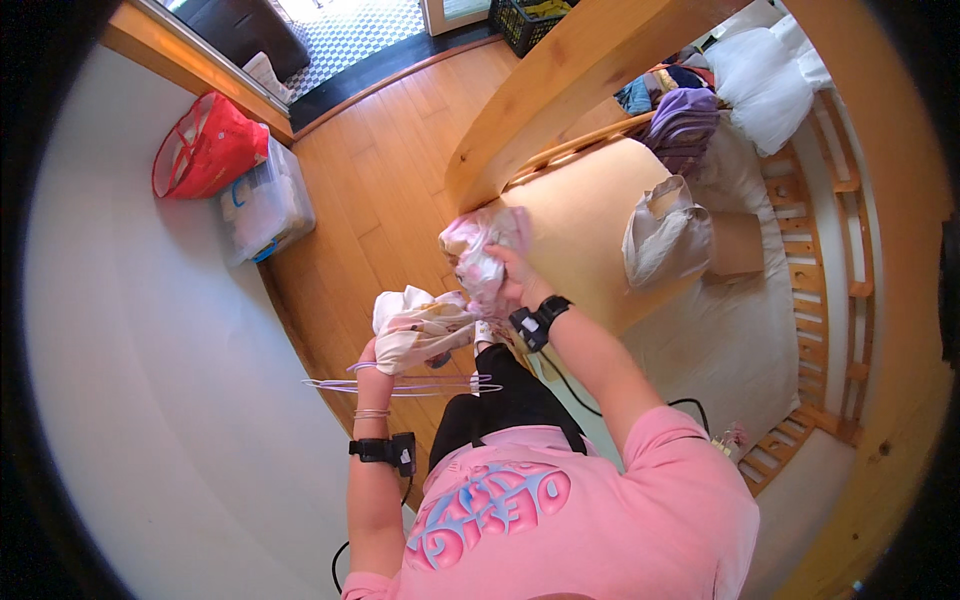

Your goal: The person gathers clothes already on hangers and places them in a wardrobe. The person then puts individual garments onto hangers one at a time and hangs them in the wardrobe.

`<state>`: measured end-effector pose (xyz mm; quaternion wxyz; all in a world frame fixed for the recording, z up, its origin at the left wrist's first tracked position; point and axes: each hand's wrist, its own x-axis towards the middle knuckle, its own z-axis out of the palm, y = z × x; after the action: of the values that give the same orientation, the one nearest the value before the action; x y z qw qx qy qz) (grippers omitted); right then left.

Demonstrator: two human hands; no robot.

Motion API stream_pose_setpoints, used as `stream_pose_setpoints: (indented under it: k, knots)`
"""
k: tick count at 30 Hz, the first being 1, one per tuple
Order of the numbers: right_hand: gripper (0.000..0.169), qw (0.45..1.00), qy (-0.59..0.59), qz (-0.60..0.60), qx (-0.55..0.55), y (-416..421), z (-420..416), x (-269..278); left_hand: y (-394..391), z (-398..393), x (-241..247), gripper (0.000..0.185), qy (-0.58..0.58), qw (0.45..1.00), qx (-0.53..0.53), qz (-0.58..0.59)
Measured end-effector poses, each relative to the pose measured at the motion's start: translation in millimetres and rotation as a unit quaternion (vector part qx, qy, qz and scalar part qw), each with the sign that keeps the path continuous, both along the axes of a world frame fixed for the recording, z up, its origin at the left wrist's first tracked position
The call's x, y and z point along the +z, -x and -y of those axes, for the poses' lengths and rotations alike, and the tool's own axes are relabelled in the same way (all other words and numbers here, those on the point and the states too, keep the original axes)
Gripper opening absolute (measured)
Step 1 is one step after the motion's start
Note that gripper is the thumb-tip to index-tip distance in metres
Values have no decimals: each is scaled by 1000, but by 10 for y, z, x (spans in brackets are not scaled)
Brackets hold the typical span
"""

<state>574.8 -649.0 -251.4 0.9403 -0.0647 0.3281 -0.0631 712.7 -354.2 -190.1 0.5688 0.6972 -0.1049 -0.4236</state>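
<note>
A pale cloth with a pink and brown print (420, 330), perhaps a garment, stretches between my two hands. My right hand (516, 279) grips its bunched pink-and-white end (480, 244), near the bed's corner. At the other end my left hand (368, 352) holds the cloth, which covers its fingers. Several thin lilac and white hangers (420, 387) hang around my left wrist. Both wrists wear black straps with small devices.
A wooden bunk bed post (540, 97) rises close beyond my right hand. On the bed are a bare mattress (577, 187), a grey cloth bag (664, 240) and a purple backpack (682, 124). A clear plastic bin (274, 206) with a red bag (214, 150) stands along the wall.
</note>
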Motion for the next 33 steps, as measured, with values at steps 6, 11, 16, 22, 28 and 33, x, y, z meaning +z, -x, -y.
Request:
stream_pose_setpoints:
  k: [6,11,16,22,28,33]
  knots:
    - [42,979,103,52,-169,-123,337,777,-130,317,187,36,18,1000,-3,11]
    - [39,921,316,-123,-191,324,1163,28,-241,652,332,35,21,999,-16,-23]
    - [48,868,353,-348,27,645,1238,210,-206,781,291,33,43,995,-88,-2]
    - [75,786,584,-41,197,406,-235,961,-77,1196,535,35,47,967,-246,-37]
    - [45,747,593,-277,116,565,-725,1556,65,1521,800,47,139,916,-363,-92]
    - [35,825,361,-406,-157,1254,-516,1579,-33,1543,843,41,115,894,-433,-19]
